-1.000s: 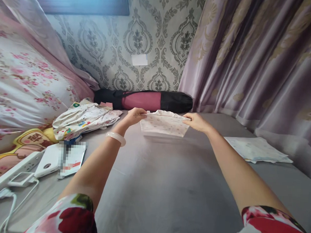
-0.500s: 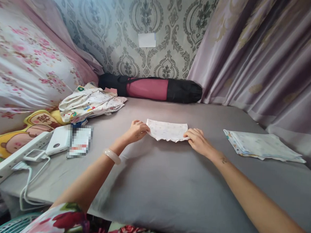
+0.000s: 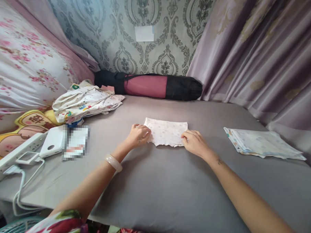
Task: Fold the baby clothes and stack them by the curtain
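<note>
A white printed cloth (image 3: 167, 130) is laid flat in the middle of the bed (image 3: 168, 185), its left and right sides apparently pinched in the nearly closed fingers of the left hand (image 3: 139, 135) and right hand (image 3: 195, 143). Its near edge is rippled, so creases could be pressed in by uneven smoothing, or its shape skewed by unequal pulling. Well apart at right, the stack of cloths (image 3: 267, 143) could be knocked askew if brushed; at far left, clothes (image 3: 87, 101) are heaped.

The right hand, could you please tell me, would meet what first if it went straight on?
Most likely the folded white printed cloth, whose right edge the right hand appears to touch. Beyond, depth is unclear; the line seems to cross the gray sheet toward the long bag.
</note>
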